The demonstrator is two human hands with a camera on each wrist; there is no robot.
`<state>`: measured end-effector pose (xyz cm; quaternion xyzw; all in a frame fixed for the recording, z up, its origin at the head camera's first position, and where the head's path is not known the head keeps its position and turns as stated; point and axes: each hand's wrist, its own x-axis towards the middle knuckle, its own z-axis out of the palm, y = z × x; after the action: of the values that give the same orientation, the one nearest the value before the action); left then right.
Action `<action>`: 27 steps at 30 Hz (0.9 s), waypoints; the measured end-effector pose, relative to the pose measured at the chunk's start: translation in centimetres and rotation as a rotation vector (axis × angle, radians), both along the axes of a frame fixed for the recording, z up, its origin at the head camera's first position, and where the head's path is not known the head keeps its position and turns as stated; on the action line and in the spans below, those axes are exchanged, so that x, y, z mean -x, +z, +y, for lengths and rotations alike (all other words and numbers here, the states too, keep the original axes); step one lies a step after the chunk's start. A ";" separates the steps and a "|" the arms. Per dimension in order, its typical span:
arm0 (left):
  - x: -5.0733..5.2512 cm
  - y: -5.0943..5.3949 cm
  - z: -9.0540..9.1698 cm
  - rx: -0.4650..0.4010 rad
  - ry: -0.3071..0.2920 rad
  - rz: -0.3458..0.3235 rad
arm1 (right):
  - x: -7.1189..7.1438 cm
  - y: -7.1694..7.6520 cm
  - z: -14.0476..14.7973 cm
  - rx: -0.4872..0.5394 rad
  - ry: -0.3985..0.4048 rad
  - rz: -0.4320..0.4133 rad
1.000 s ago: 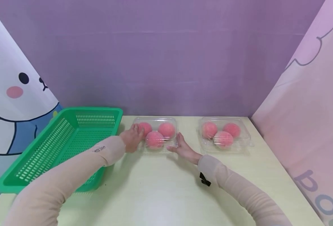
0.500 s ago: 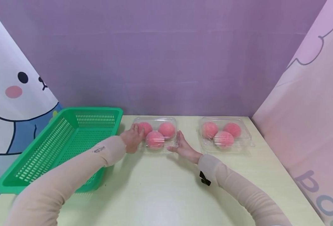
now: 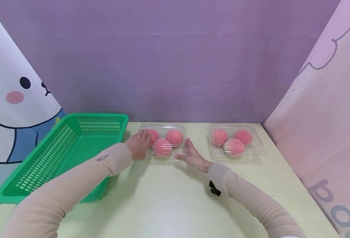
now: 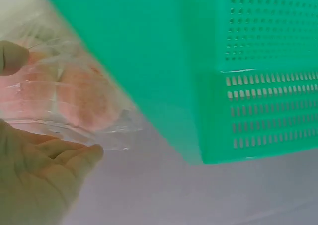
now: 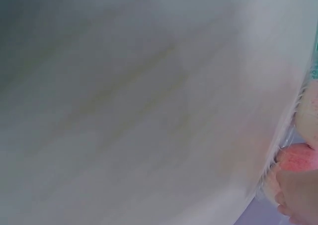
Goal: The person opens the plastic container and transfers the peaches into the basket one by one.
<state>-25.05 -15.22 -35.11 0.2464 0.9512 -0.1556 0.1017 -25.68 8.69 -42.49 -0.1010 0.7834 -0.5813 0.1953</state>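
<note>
A clear plastic clamshell box stands at the middle back of the table, with three pink peaches visible through it. My left hand grips its left side; in the left wrist view the thumb and fingers lie on two sides of the box. At the front right corner, my right hand holds the box between thumb and fingers. Pale, blurred material fills most of the right wrist view, leaving peaches and part of a hand at its right edge.
A green slotted plastic basket stands left of the box, close to my left forearm. To the right sits a second clear clamshell box with three more peaches. A purple backdrop rises behind the table.
Both hands keep their places at the sides of the box. The head view has shifted very slightly; nothing on the table has visibly moved.
</note>
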 end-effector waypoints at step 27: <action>1.6 -1.6 7.0 -0.062 -0.167 0.097 | 0.6 -1.1 -0.4 0.019 -0.073 -0.015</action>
<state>-26.69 -8.21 -36.72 0.3200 0.9355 -0.1457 0.0347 -26.29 8.27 -43.62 -0.0701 0.7797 -0.5960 0.1789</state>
